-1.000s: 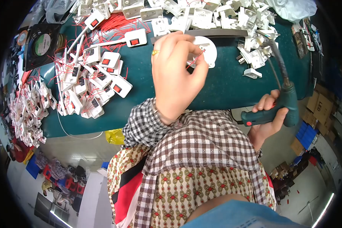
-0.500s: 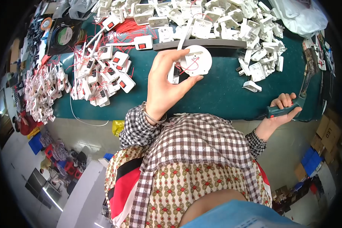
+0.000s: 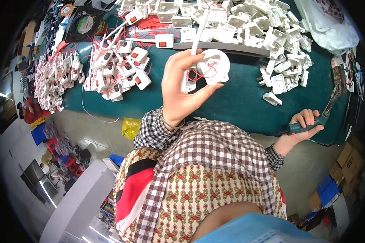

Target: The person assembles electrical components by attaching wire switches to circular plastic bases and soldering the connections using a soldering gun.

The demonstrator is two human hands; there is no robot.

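My left hand [image 3: 180, 85] is closed on a round white plastic housing [image 3: 217, 65], pinching it between thumb and fingers above the table. Thin red wires run across the housing's open face to a white switch piece [image 3: 189, 83] beside it, partly hidden by my fingers. From there a white cable [image 3: 199, 30] rises toward the back. My right hand [image 3: 302, 125] grips the dark green handle of a soldering gun [image 3: 312, 123] at the table's right front edge. Its metal front end points up and right, away from the housing.
White plastic shells [image 3: 278, 48] are heaped at the back right, beside a dark bar [image 3: 227, 48]. On the left lie piles of white switch pieces [image 3: 117, 73] with red wires. A wire spool [image 3: 84, 25] and a plastic bag [image 3: 326, 28] are farther back on the green table [image 3: 150, 103].
The view has shifted slightly, so the table's contents sit a little to the right. Both hands keep their holds, and the housing stays in nearly the same pose.
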